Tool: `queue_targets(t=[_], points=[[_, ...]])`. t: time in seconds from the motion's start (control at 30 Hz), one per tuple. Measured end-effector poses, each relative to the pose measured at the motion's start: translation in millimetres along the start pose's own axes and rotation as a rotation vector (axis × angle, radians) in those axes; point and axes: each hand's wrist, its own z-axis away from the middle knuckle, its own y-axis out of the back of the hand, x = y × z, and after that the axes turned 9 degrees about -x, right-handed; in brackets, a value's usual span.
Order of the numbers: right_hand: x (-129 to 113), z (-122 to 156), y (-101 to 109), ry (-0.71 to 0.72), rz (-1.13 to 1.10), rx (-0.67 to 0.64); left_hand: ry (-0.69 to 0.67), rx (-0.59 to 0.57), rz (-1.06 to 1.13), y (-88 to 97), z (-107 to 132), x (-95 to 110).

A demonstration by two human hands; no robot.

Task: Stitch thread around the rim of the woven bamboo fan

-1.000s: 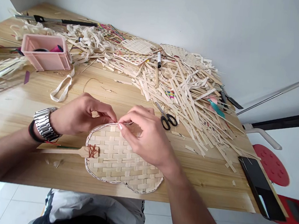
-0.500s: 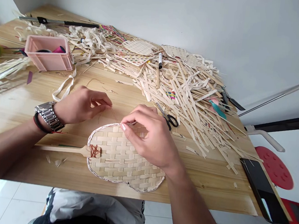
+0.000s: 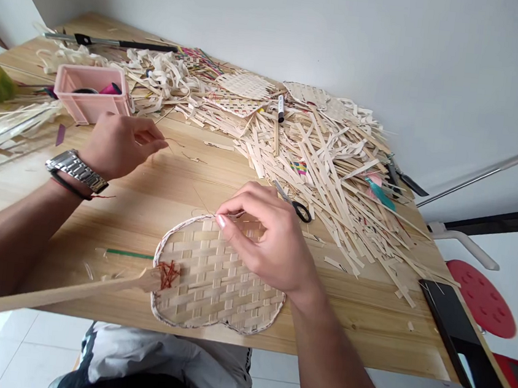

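Note:
A woven bamboo fan (image 3: 213, 282) with a long wooden handle (image 3: 45, 295) lies at the table's near edge, its handle bound on with red thread (image 3: 168, 274). My right hand (image 3: 268, 238) rests on the fan's upper rim, thumb and forefinger pinched on the edge. My left hand (image 3: 119, 142), wearing a metal watch, is lifted to the upper left, its fingers pinched on a thin thread that runs back toward the fan's rim.
A big heap of bamboo strips (image 3: 318, 157) covers the table's far right, with black scissors (image 3: 295, 204) at its near side and a marker (image 3: 280, 107). A pink box (image 3: 91, 93) stands at the left. A dark phone (image 3: 461, 339) lies at the right edge.
My left hand has drawn away from the fan's rim up and to the left, pulling the thread out. The fan's handle has swung toward the near left. My right hand stays on the rim.

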Motion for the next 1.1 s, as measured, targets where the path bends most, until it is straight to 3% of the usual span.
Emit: queue_targets(t=[0.27,0.4,0.63,0.73,0.87,1.0,1.1], points=[[1,-1,0,0.008,0.009,-0.011,0.177,0.127,0.476,13.4,0,-16],[1,0,-1,0.013,0.013,-0.026,0.229,0.246,0.675,16.8,-6,-24],[4,0,0,0.01,0.024,-0.058,0.356,0.426,0.916,31.4,-11,-55],[7,0,-1,0.001,0.017,-0.077,0.294,0.434,0.976,34.9,-9,-59],[14,-2,-2,-0.052,0.029,-0.109,0.33,0.433,1.066,34.5,-10,-55],[21,-4,-3,-0.108,0.032,-0.116,0.264,0.356,1.24,33.7,-16,-59],[26,-4,-3,-0.116,0.013,-0.104,0.308,0.363,1.275,33.3,-17,-58]])
